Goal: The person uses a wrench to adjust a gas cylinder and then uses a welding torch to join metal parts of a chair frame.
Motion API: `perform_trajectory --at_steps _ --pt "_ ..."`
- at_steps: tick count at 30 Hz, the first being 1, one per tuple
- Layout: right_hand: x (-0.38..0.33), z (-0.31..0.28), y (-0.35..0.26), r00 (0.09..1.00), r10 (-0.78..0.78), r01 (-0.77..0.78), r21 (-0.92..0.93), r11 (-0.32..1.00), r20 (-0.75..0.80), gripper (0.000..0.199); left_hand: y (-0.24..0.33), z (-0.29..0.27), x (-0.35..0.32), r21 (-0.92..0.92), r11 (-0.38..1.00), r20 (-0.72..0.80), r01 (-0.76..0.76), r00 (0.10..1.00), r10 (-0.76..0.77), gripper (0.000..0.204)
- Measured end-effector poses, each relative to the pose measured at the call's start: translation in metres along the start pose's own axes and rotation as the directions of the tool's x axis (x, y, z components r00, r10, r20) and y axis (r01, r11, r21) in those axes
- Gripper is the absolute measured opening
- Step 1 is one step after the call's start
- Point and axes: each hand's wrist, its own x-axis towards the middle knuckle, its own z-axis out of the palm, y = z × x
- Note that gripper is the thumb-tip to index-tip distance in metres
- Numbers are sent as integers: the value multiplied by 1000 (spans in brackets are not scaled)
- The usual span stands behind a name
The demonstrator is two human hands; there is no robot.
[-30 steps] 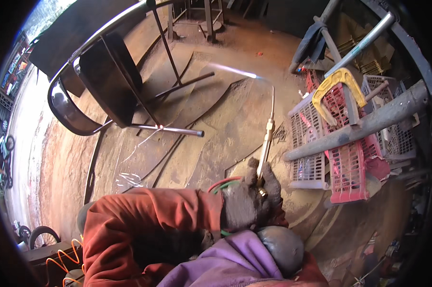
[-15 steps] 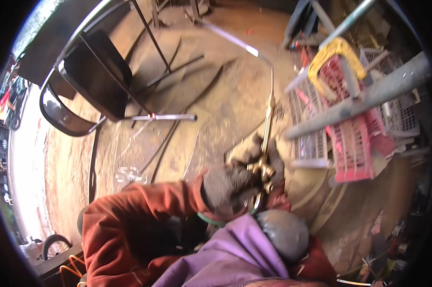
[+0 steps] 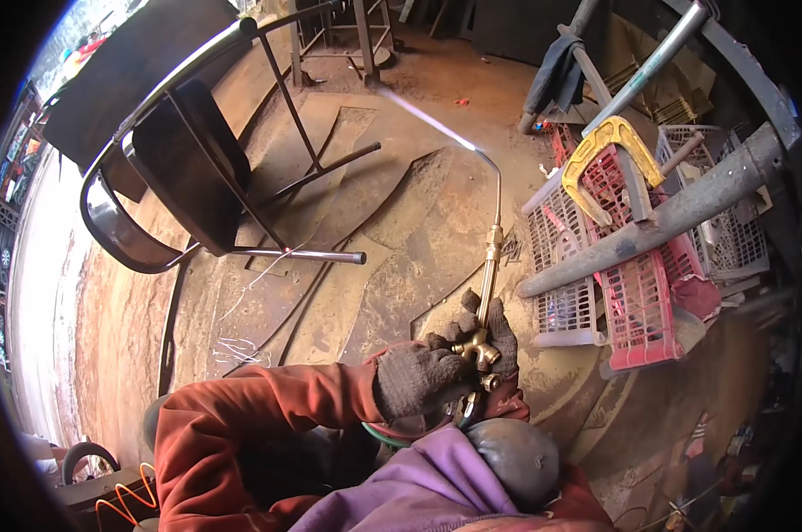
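Note:
A brass gas torch [image 3: 488, 288] with a bent tip points away from me. From its tip a thin violet-white flame [image 3: 428, 122] streams toward the far left. My right hand [image 3: 504, 341], in a grey knitted glove, is wrapped round the torch's body just by the valves. My left hand [image 3: 419, 381], gloved alike, is closed against the brass valve fittings [image 3: 477, 352] from the left side. Its fingertips are partly hidden behind the fittings. Below the hands, a green hose [image 3: 385, 436] curves close to my red sleeve.
At left, a black metal-framed chair [image 3: 188, 168] lies tipped over on metal sheets. White and red plastic crates [image 3: 640, 306] stand at right, under a thick grey pipe [image 3: 658, 235] and a yellow C-shaped clamp [image 3: 614, 146]. Purple cloth [image 3: 410, 488] and a grey rounded shape [image 3: 516, 457] lie nearest me.
The view has tilted up, so the chair, crates and flame sit lower in the picture. Both hands keep their hold on the lit torch, whose tip appears lower too.

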Motion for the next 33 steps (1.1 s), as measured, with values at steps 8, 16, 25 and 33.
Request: perform_trajectory --at_steps 8,16,25,33 --pt "1 8 3 998 -53 50 -63 997 -32 61 -5 1 3 136 948 -91 -288 949 302 39" --pt "0 35 12 968 -140 110 -151 982 -207 61 -11 8 -3 38 993 -43 -111 993 113 32" --pt "-1 35 9 973 -107 83 -124 989 -203 62 -17 12 0 35 991 -16 -129 991 129 22" --pt "-2 21 5 988 -90 75 -119 990 -126 63 -22 18 0 93 983 25 -157 988 155 22"
